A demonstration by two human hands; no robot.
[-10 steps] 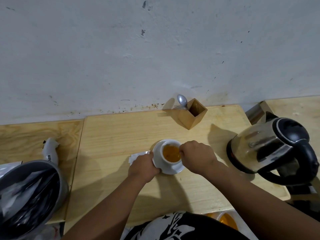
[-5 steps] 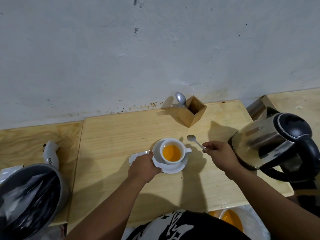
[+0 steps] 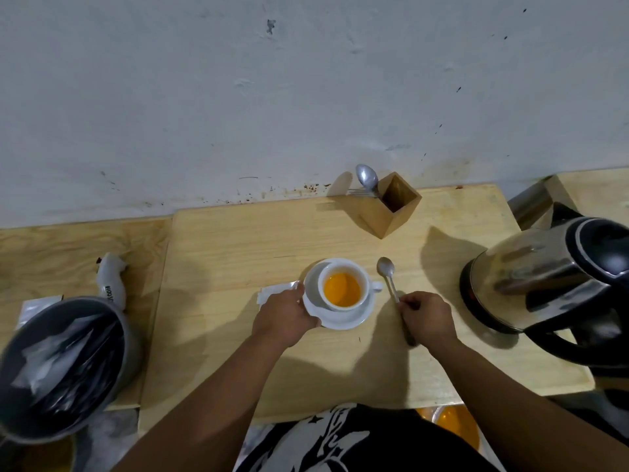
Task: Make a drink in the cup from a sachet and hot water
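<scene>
right fingers pinch the spoon handle, bowl on the board beyond them, left hand gripping the saucer rim, cup of orange drink between both, emptied sachet under left knuckles, so mixing looks done, only tidy-up left

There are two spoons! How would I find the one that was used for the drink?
Start at the white cup of orange drink in the middle of the wooden table. Just right of its saucer lies a spoon, its handle in the right hand. The other spoon stands by the wooden box at the wall.
</scene>
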